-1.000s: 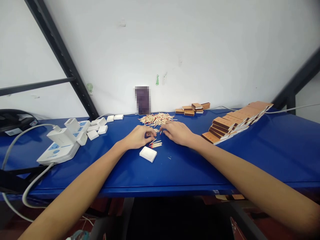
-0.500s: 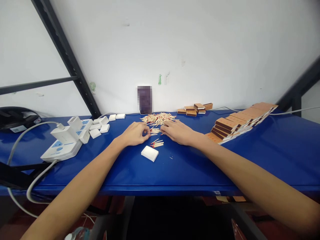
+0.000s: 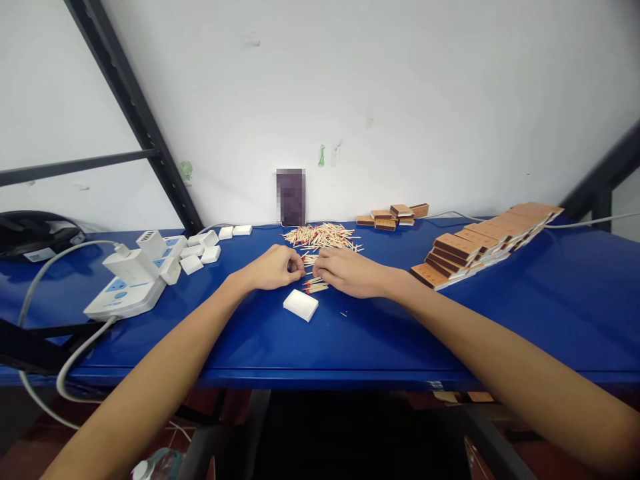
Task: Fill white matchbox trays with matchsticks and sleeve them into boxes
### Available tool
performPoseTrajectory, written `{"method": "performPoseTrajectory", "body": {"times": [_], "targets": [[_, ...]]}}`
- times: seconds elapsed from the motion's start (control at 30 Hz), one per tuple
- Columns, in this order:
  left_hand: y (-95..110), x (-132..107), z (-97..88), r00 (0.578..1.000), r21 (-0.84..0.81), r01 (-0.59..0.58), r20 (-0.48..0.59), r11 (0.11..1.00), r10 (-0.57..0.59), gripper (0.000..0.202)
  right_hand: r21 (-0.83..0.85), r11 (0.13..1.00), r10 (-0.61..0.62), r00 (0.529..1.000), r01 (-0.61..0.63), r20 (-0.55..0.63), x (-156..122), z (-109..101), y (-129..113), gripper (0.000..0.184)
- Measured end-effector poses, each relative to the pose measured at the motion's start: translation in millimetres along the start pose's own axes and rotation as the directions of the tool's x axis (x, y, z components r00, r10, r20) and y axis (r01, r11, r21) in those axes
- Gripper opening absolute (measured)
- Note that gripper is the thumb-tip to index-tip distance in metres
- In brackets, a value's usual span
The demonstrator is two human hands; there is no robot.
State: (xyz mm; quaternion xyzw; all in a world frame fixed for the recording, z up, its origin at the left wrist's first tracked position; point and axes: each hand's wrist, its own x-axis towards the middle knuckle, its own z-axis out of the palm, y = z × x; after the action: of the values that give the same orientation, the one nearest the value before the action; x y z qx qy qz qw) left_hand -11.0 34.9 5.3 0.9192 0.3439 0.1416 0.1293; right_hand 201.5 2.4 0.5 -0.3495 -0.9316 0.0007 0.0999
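Observation:
My left hand (image 3: 278, 268) rests on the blue table with thumb and fingertips pinched together beside a small row of matches (image 3: 311, 260). What that pinch holds, if anything, is hidden. Opposite it, my right hand (image 3: 346, 272) has its fingers bent down and closed at a match between the row and a nearer small bunch of matches (image 3: 316, 287). Behind both hands spreads a large loose pile of red-tipped matches (image 3: 323, 235). Closest to me lies a white matchbox tray (image 3: 301, 305), apart from both hands.
Several white trays (image 3: 211, 255) lie at left by a power strip (image 3: 125, 297) with plugged-in chargers and cables. Brown matchboxes (image 3: 395, 215) are heaped at the back; more form a stepped stack (image 3: 457, 247) on the right. A pixelated dark panel (image 3: 291, 197) leans on the wall.
My right hand has come toward me and slightly left, from the edge of the large pile to the nearer matches, its fingers drawing in. The left hand has hardly moved.

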Motion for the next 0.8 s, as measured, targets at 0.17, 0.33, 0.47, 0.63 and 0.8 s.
{"method": "performPoseTrajectory", "body": {"times": [0.17, 0.33, 0.47, 0.63, 0.8], "targets": [[7.2, -1.0, -1.9, 0.997, -0.086, 0.007, 0.072, 0.996, -0.001, 0.015, 0.105, 0.994, 0.026, 0.999, -0.023, -0.023, -15.8, -8.4, 1.5, 0.035], [10.3, -0.8, -2.6, 0.992, -0.144, -0.016, 0.119, 0.989, 0.034, 0.015, 0.169, 0.986, -0.006, 1.000, 0.004, 0.011, -12.0, 0.1, 1.9, 0.035], [13.7, -1.6, -3.4, 0.991, -0.127, -0.043, 0.119, 0.991, 0.058, 0.020, 0.210, 0.977, 0.023, 0.999, -0.028, 0.026, -4.7, 9.0, 4.2, 0.024], [13.6, -1.9, -5.4, 0.992, -0.094, -0.048, 0.114, 0.994, 0.058, 0.028, 0.188, 0.981, 0.053, 0.998, -0.056, 0.019, 2.1, 17.3, 5.0, 0.023], [8.1, 0.6, -5.5, 0.986, -0.114, -0.006, 0.166, 0.993, 0.025, 0.026, 0.113, 0.985, 0.125, 0.990, -0.132, 0.069, 5.6, 12.2, -7.2, 0.024]]}}
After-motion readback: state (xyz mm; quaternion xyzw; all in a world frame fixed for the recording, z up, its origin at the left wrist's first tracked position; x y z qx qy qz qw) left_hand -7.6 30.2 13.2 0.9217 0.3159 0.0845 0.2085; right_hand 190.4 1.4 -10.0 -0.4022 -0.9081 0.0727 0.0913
